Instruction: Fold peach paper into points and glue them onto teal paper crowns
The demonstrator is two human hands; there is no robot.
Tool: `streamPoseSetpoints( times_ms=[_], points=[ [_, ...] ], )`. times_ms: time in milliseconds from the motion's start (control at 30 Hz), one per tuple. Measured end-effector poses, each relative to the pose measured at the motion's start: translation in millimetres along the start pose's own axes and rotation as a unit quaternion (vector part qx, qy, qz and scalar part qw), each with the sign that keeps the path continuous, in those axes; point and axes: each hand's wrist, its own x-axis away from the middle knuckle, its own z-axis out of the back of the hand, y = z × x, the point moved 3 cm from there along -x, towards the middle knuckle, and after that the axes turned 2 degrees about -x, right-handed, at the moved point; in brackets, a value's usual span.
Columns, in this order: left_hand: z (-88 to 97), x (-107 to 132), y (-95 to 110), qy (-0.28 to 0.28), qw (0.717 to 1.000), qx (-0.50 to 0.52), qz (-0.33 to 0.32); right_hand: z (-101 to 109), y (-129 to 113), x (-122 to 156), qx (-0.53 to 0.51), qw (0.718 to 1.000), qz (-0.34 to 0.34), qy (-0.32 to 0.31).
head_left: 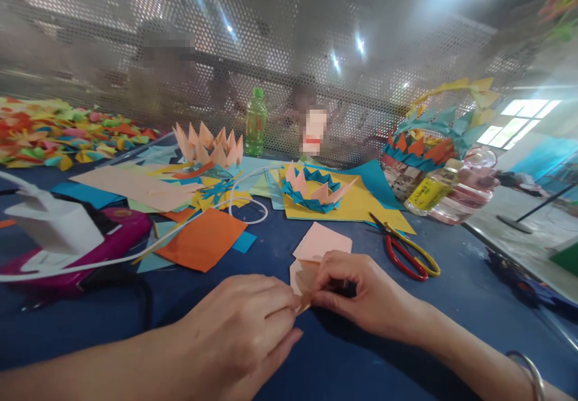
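Note:
A small piece of pale peach paper [301, 276], partly folded, is held between my two hands low in the middle of the view. My right hand [356, 283] pinches its right edge between thumb and fingers. On the other side, my left hand [253, 317] has its fingertips closed on the paper's lower left edge; the exact grip is partly hidden. Just beyond lies a peach paper square [323, 242] on the blue table [361, 362]. Red-and-yellow-handled scissors [409, 253] rest to the right of my right hand.
A blue-and-peach folded paper ring [316, 190] sits on yellow paper [374, 205]. An orange sheet [203, 241], a purple power strip [121, 238] with a white charger [58, 226], and a white cable lie left. Bottles [436, 187] stand right; a green bottle [256, 124] stands behind.

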Motion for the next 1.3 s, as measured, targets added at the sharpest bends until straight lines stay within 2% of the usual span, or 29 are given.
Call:
streamPoseSetpoints(
  times_ms=[133,233,400,533,700,767,933,1000,1133,1300],
  points=[
    [-5.4,1,-1,0.043,0.999,-0.005,-0.003,-6,1,1,0.010,0.997,-0.075,0.015],
    [-7.4,3,0,0.069,0.997,-0.030,0.030,-8,3,1,0.013,0.994,-0.106,0.025],
    [-4.1,3,1,0.065,0.997,-0.017,0.037,-11,6,1,0.008,0.993,-0.110,0.035],
    [-5.8,-3,-5,0.072,0.997,-0.015,0.033,-12,8,2,0.002,0.993,-0.108,0.040],
    [-19.7,-6,-13,0.127,0.992,0.008,-0.016,-11,7,2,-0.010,0.992,-0.116,0.039],
    [-22.6,-4,-14,0.126,0.992,0.019,-0.016,-9,7,2,-0.012,0.992,-0.121,0.043],
    [-17.0,-5,-9,0.057,0.998,-0.017,0.004,-7,9,0,-0.007,0.989,-0.137,0.055],
    [-13.6,-6,-7,0.048,0.999,-0.020,0.004,-7,9,0,-0.008,0.989,-0.139,0.056],
    [-12.0,-7,-7,0.060,0.998,-0.033,0.011,-7,8,1,0.001,0.988,-0.143,0.055],
    [-16.1,-7,-9,0.107,0.993,-0.036,-0.024,-6,4,2,0.013,0.986,-0.158,0.056]
  ],
)
